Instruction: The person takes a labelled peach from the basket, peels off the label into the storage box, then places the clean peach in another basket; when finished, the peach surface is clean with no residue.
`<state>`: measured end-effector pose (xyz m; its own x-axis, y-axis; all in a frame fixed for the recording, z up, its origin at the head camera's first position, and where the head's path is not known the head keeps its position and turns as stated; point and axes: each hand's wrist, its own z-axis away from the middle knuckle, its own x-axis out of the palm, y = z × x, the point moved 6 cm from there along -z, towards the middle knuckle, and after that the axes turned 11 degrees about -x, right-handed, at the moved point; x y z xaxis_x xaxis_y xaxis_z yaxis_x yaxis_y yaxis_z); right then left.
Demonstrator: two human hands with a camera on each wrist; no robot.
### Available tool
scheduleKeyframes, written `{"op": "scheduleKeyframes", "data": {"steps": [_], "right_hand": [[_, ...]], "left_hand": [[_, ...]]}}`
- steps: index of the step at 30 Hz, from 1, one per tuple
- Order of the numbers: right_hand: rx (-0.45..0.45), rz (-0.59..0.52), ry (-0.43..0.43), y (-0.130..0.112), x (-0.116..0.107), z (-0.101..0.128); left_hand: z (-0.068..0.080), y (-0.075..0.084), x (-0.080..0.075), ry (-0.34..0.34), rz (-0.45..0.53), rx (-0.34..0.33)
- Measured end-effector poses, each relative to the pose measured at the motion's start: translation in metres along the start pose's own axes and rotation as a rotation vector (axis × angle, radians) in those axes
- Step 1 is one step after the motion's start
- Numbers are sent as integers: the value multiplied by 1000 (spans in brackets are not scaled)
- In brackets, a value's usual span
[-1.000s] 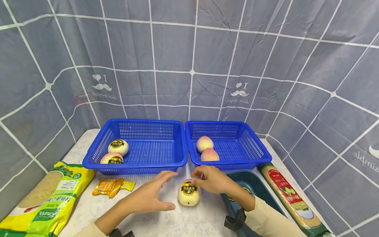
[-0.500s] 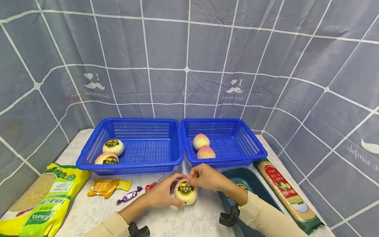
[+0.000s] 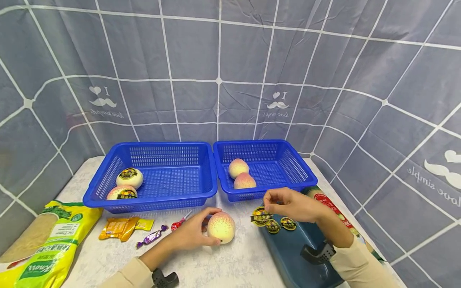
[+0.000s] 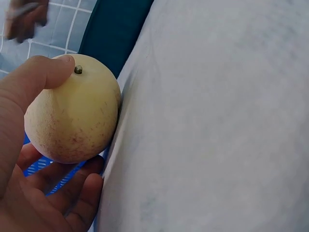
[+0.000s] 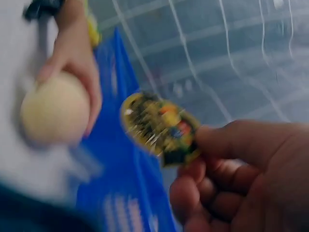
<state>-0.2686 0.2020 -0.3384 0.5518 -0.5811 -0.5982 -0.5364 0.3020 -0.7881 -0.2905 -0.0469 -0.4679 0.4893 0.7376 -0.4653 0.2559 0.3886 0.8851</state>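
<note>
My left hand [image 3: 192, 233] holds a pink-and-cream peach [image 3: 221, 228] on the pale table, thumb and fingers around its sides. In the left wrist view the thumb lies beside the stem end of the peach [image 4: 79, 111]. A black-and-gold fruit sticker [image 3: 260, 217] is pinched between thumb and fingers of my right hand [image 3: 293, 206], above the near-left rim of a dark teal tray [image 3: 299, 256]. The sticker [image 5: 159, 128] is slightly blurred in the right wrist view. Two similar stickers, one sticker [image 3: 273, 227] and another sticker [image 3: 288, 223], lie in the tray.
A blue basket [image 3: 173, 200] at back left contains two stickered peaches [image 3: 129, 178]. Two peaches without visible stickers [image 3: 238, 169] sit in the right blue basket [image 3: 295, 186]. Wrapped candies [image 3: 152, 238], a yellow Knorr bag [image 3: 50, 244] and a red-and-green packet [image 3: 329, 202] lie around.
My left hand has taken hold of the peach. The sticker has come off it and moved right with my right hand, over the tray. The head view has shifted slightly.
</note>
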Motion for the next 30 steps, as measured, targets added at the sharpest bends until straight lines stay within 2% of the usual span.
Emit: {"op": "scheduleKeyframes", "data": {"steps": [3, 6, 9, 12, 19, 27, 30], "right_hand": [[36, 64, 23, 20, -9, 24], [94, 110, 20, 45, -7, 41], [157, 169, -17, 68, 2, 48], [200, 254, -49, 80, 11, 48], [263, 410, -23, 89, 21, 49], [408, 616, 35, 93, 30, 52], [393, 679, 56, 86, 25, 49]], "left_hand": [[0, -1, -1, 1, -1, 1], [0, -2, -2, 5, 1, 1], [0, -2, -3, 10, -4, 1], [0, -2, -3, 12, -12, 4], [-1, -1, -2, 9, -17, 15], [-1, -3, -1, -9, 5, 22], [-1, -3, -1, -3, 8, 22]]}}
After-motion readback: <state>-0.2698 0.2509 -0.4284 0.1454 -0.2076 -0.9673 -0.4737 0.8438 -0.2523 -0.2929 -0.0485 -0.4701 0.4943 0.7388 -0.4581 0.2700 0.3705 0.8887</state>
